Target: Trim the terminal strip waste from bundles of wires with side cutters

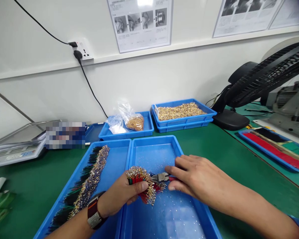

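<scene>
My left hand [122,192] is closed around a bundle of thin red and green wires [139,176] with shiny metal terminals massed at the ends. My right hand [195,171] grips pliers [160,177], whose metal jaws reach the right side of the bundle; a bit of red handle shows by the fingers. Whether the jaws are closed on a wire is hard to make out. Both hands are over a blue tray [154,142] scattered with tiny bright bits. Beside it, a second blue tray [118,151] holds a long row of dark wires [89,182] with metal-tipped ends.
At the back, stacked blue trays [184,119] hold gold-coloured small parts, and another tray [148,126] holds plastic bags [136,122]. A black fan [231,116] stands right, near a tray of coloured wires [276,152]. A scale [17,152] sits left.
</scene>
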Demonstrator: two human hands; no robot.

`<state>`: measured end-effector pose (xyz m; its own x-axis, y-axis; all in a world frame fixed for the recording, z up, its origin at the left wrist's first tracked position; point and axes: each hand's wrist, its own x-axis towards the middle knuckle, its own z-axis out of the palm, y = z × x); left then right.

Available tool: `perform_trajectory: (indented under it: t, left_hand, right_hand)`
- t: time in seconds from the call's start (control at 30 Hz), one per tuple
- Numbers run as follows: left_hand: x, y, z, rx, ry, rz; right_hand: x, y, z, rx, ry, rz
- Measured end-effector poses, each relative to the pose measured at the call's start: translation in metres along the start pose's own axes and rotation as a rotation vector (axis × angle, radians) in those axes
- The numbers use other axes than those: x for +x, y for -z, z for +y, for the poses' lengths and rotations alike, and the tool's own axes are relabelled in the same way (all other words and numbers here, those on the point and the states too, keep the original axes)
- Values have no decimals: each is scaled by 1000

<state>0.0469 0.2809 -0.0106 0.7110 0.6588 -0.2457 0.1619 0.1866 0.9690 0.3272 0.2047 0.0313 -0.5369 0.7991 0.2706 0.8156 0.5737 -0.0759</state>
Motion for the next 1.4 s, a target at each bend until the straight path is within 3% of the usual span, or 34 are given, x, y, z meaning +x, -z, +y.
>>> perform_trajectory:
  t: [0.47, 0.67, 0.9, 1.27, 1.4]
  left_hand:
    - [0, -4, 7, -116, 51, -52]
    - [3, -4, 7, -35, 31, -42]
    - [3, -1, 0, 93, 67, -33]
    - [2, -3, 6, -22, 95, -91]
    - [3, -7, 6, 46, 82, -24]
  right_hand:
    - [2, -3, 2, 83, 14, -77]
    - [0, -5, 2, 38, 4, -106]
    - [0, -2, 2, 26, -9, -47]
    - [1, -8, 4, 21, 14, -66]
    - [0, -8, 3, 27, 9, -97]
